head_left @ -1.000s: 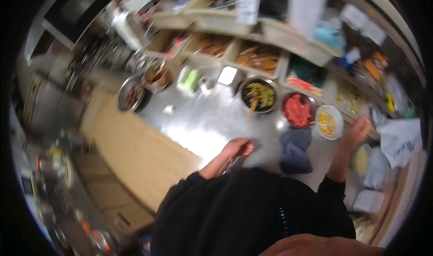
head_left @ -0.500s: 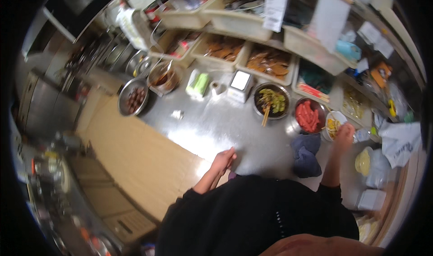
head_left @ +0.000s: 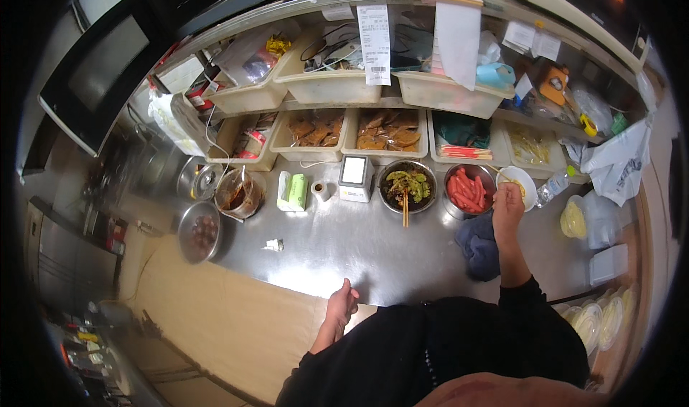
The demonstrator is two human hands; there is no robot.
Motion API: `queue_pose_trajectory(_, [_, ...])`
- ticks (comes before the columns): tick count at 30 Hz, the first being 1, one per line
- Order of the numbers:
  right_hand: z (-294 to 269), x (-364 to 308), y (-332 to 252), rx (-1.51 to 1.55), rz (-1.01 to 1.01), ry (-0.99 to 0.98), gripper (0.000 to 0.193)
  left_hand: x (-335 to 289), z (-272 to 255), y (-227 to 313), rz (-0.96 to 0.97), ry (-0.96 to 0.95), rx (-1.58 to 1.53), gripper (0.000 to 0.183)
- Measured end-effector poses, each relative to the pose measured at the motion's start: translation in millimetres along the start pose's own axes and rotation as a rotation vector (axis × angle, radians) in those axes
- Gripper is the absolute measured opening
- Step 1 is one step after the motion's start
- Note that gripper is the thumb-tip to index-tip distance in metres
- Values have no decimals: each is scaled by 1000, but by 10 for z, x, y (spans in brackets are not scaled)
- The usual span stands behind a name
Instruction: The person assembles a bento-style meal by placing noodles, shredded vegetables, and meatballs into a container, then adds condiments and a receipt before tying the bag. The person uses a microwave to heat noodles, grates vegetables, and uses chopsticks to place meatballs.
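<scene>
Work at the white bowl (head_left: 530,189) seems under way; it stands on the table (head_left: 405,263) beside red sausages (head_left: 468,192); the right hand (head_left: 508,209) curls at its near rim, its hold I cannot tell; the left hand (head_left: 342,303) hangs half-open, apparently empty; reaching in calls for care.

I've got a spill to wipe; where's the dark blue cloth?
In the head view, right of centre, the dark blue cloth lies on the metal counter, just below the bowl of red food, beside the right hand.
</scene>
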State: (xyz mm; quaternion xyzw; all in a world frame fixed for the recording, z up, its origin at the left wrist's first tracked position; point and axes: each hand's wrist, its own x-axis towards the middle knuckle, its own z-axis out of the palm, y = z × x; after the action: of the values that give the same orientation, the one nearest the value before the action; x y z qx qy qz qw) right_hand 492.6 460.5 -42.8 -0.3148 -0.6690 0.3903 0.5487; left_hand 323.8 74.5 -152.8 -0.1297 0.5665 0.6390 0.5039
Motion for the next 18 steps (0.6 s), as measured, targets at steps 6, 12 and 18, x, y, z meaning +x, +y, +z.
queue_pose_trajectory(6, [48,-193,-141,-65,36,10,13,13,-151,9,-19,-9,-15,52])
queue_pose_trajectory(12, [181,-379,-90,-191,-13,55,14,49,-397,35,-14,-2,-9,51])
queue_pose_trajectory(18, [297,-568,-83,-205,-40,51,12,32,-505,92,-59,82,62,44])
